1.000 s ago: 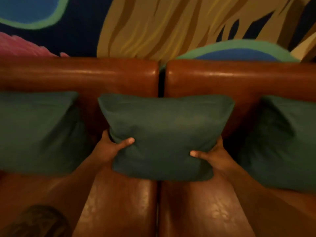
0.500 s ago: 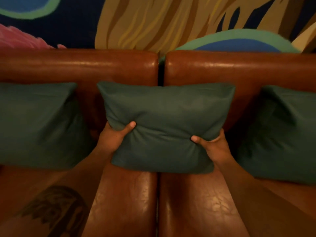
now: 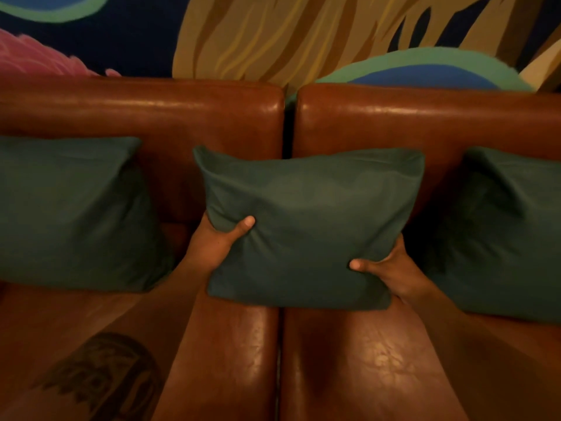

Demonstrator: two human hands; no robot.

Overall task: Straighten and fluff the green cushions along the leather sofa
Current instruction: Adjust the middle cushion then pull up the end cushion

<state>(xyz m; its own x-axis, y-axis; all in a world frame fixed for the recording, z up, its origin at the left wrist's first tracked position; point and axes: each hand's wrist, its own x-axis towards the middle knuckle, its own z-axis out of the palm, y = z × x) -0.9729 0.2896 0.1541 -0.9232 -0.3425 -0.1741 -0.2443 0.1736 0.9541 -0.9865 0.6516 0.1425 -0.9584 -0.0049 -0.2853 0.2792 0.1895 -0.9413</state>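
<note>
1. We are gripping the middle green cushion point(image 3: 309, 226) with both hands. It is sitting over the seam where the two halves of the leather sofa point(image 3: 212, 344) meet, leaning back toward the backrest.
2. Our left hand point(image 3: 212, 246) is clamping its lower left side, thumb pressing into the front face and the fingers hidden behind the fabric. Our right hand point(image 3: 388, 270) is doing the same at the lower right corner, thumb forward, the other fingers out of sight behind.
3. The cushion is sitting slightly skewed, its left top corner lower than the right, so we are judging that levelling it is the point of this step.
4. To do it well, we are wanting to squeeze both sides inward evenly so the filling is pushing up toward the sagging top edge, then settle the bottom edge square on the seat.
5. The left cushion point(image 3: 69, 214) and the right cushion point(image 3: 504, 235) are standing apart from this one, each with a folded-looking inner corner; they are probably needing the same care.
</note>
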